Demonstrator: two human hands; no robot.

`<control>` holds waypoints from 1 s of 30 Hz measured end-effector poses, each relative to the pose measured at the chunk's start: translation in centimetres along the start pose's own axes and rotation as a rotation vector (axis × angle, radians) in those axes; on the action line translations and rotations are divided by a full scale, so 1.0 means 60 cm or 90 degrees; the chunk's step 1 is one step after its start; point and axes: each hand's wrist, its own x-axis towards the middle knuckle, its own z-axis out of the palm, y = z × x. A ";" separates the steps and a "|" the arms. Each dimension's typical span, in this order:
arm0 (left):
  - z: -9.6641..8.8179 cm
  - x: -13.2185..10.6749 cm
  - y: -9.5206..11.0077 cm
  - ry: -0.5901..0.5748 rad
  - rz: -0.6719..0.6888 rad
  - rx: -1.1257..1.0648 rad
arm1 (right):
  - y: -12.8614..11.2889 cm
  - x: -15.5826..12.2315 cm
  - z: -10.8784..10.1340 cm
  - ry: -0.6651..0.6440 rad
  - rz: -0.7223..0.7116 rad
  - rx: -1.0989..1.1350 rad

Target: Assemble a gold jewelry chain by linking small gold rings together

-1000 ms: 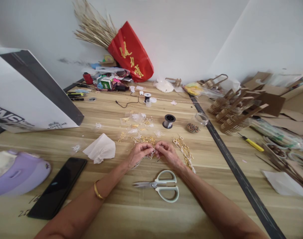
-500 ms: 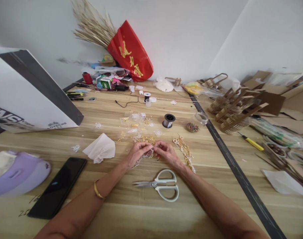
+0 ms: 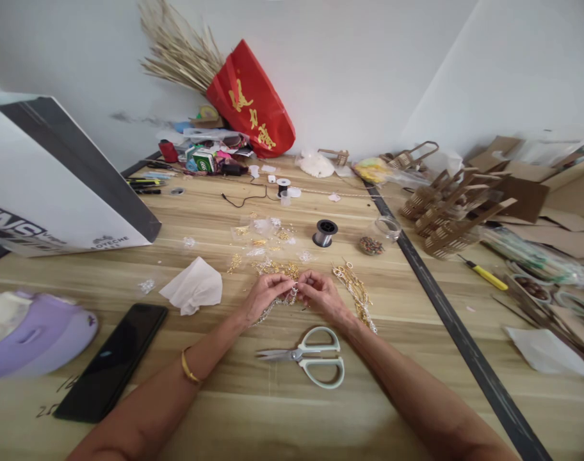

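My left hand (image 3: 269, 293) and my right hand (image 3: 322, 294) meet over the table, fingertips pinched close together on a silver chain (image 3: 267, 312). The chain trails down below my left hand; what lies right between the fingertips is too small to make out. Just beyond the fingers is a pile of gold and silver findings (image 3: 277, 267). Beside my right wrist lies a bundle of gold and silver chains (image 3: 358, 291). Scissors (image 3: 316, 355) with pale green handles rest on the table between my forearms, their blades pointing left.
A wire spool (image 3: 325, 233) and a jar of beads (image 3: 373, 244) stand behind the hands. To the left are a crumpled tissue (image 3: 194, 286), a black phone (image 3: 112, 362) and a large white box (image 3: 56, 186). Small woven baskets (image 3: 448, 218) and a yellow cutter (image 3: 487, 275) are at right.
Both hands keep nearly the same place and pinch, with only a slight shift at the fingertips. The other things have not visibly moved.
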 end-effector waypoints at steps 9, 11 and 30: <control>0.001 -0.001 0.001 -0.011 -0.002 0.003 | -0.001 0.001 -0.001 0.008 0.006 0.012; 0.000 0.000 0.000 -0.001 0.003 -0.002 | -0.003 0.001 -0.001 0.011 0.007 0.010; 0.005 0.000 0.007 0.086 0.009 -0.004 | 0.004 -0.005 0.005 0.033 -0.050 -0.105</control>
